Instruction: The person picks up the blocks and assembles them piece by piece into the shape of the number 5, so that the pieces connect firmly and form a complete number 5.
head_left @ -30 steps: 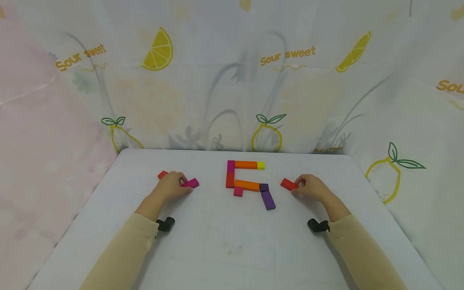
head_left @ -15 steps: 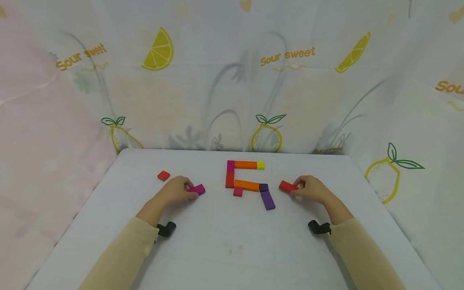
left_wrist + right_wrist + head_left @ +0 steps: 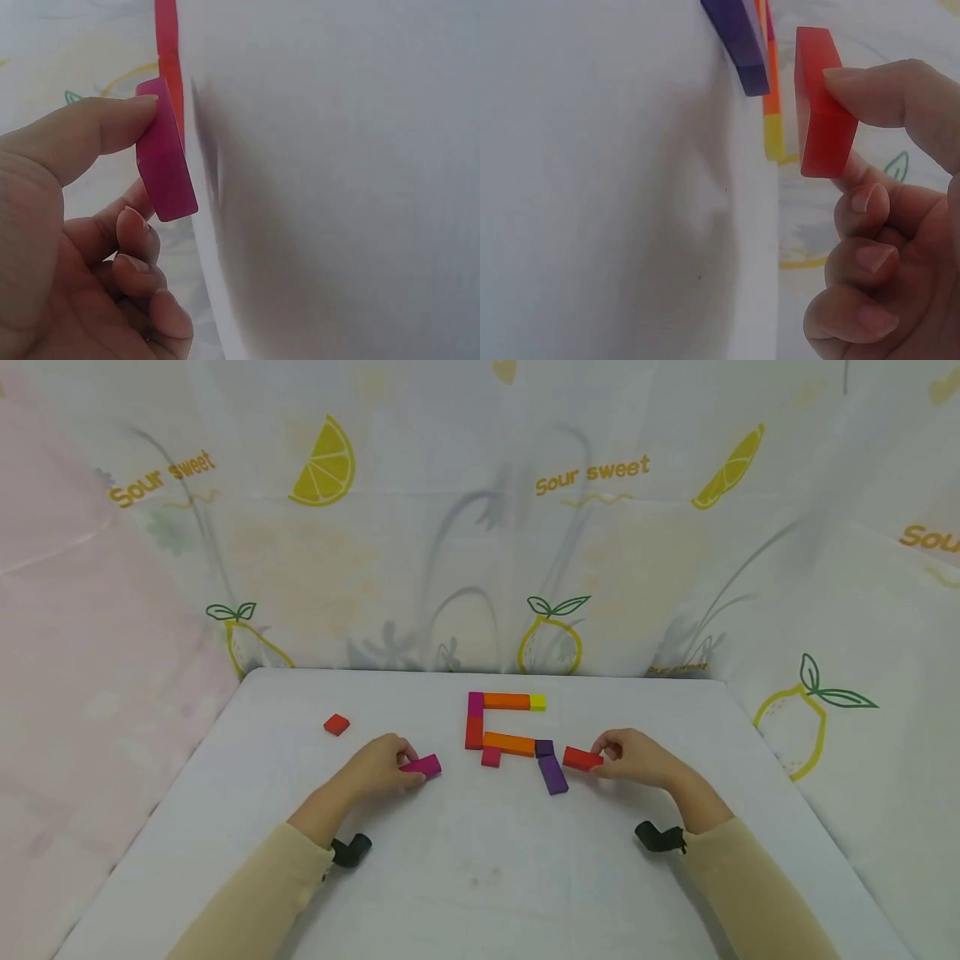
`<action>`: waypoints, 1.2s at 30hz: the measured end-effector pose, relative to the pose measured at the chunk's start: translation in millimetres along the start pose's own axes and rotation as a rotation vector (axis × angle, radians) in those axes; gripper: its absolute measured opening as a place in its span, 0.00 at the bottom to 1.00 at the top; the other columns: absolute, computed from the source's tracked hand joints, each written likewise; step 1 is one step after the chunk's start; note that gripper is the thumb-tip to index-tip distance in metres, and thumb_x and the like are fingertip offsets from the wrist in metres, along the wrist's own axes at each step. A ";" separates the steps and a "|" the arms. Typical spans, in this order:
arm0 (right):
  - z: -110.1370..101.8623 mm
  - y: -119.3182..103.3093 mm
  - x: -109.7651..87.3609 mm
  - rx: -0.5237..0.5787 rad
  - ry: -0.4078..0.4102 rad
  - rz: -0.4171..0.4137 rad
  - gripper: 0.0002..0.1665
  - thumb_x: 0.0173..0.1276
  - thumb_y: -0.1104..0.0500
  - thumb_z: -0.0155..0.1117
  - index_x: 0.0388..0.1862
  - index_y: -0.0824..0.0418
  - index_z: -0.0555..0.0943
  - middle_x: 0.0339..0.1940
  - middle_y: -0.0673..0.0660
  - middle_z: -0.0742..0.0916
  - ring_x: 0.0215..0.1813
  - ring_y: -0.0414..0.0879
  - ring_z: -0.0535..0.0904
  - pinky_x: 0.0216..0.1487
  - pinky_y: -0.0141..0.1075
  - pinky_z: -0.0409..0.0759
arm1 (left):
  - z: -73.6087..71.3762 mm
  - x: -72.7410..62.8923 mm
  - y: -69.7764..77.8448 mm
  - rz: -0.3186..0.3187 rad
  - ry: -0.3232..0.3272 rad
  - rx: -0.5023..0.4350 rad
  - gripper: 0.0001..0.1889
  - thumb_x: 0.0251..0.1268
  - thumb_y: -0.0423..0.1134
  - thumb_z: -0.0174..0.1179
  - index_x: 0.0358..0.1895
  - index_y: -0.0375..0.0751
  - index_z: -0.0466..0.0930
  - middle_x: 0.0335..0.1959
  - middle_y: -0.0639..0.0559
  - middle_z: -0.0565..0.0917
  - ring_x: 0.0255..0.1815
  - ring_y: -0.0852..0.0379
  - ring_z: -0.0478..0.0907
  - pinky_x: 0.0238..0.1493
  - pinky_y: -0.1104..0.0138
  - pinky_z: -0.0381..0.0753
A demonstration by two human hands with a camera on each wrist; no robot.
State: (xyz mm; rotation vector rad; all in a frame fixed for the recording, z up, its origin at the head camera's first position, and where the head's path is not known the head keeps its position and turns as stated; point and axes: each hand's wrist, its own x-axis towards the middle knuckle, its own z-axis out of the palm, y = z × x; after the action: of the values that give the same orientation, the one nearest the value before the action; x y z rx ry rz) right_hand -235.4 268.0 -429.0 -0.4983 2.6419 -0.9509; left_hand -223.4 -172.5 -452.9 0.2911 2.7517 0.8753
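Note:
My left hand (image 3: 378, 767) pinches a magenta block (image 3: 166, 161) between thumb and fingers, left of the block figure. In my right hand (image 3: 637, 757) a red block (image 3: 823, 105) is held by thumb and finger, its left end close to the purple pieces. The figure lies on the white table: a magenta block (image 3: 476, 703) above a red one (image 3: 474, 733), an orange block (image 3: 506, 701) ending in a yellow cube (image 3: 537, 702), and a lower orange block (image 3: 510, 743). A pink cube (image 3: 491, 757) sits beneath that; a dark purple cube (image 3: 543, 748) and a slanted purple block (image 3: 552, 775) continue right.
A lone orange-red block (image 3: 337, 724) lies at the table's left, behind my left hand. The white table (image 3: 480, 877) reaches a lemon-printed cloth (image 3: 420, 543) at its back edge. Black wrist mounts (image 3: 658, 837) stick out beside both sleeves.
Both hands have moved inward and slightly nearer to me, the left carrying the magenta block rightward, the right carrying the red block leftward. The lone orange-red block at left is now uncovered.

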 end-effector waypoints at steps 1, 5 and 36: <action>1.1 -2.0 -0.6 -0.002 -0.012 -0.010 0.13 0.59 0.58 0.72 0.42 0.59 0.82 0.24 0.49 0.71 0.30 0.43 0.68 0.31 0.35 0.65 | 1.9 -0.7 1.8 0.012 -0.002 0.001 0.15 0.57 0.44 0.74 0.42 0.41 0.83 0.32 0.50 0.76 0.34 0.55 0.73 0.33 0.64 0.75; 5.7 -9.9 -2.3 -0.005 -0.056 -0.036 0.12 0.59 0.58 0.73 0.41 0.58 0.82 0.24 0.49 0.72 0.30 0.43 0.68 0.31 0.34 0.65 | 9.0 -4.7 9.8 0.048 -0.011 0.001 0.14 0.56 0.44 0.74 0.40 0.42 0.83 0.31 0.51 0.75 0.33 0.55 0.72 0.33 0.64 0.74; 33.8 -38.1 -7.2 -0.022 -0.252 -0.165 0.14 0.58 0.57 0.76 0.41 0.55 0.82 0.25 0.46 0.74 0.30 0.40 0.70 0.31 0.32 0.68 | 47.1 -25.4 64.8 0.220 -0.164 0.038 0.14 0.54 0.46 0.75 0.39 0.49 0.81 0.30 0.56 0.74 0.36 0.57 0.72 0.34 0.65 0.75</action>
State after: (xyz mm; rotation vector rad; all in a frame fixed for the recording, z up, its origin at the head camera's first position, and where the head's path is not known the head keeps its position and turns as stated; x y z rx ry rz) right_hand -207.7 224.7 -428.0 -0.7969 2.4155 -0.8436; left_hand -178.3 -101.7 -448.0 0.6521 2.6203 0.8108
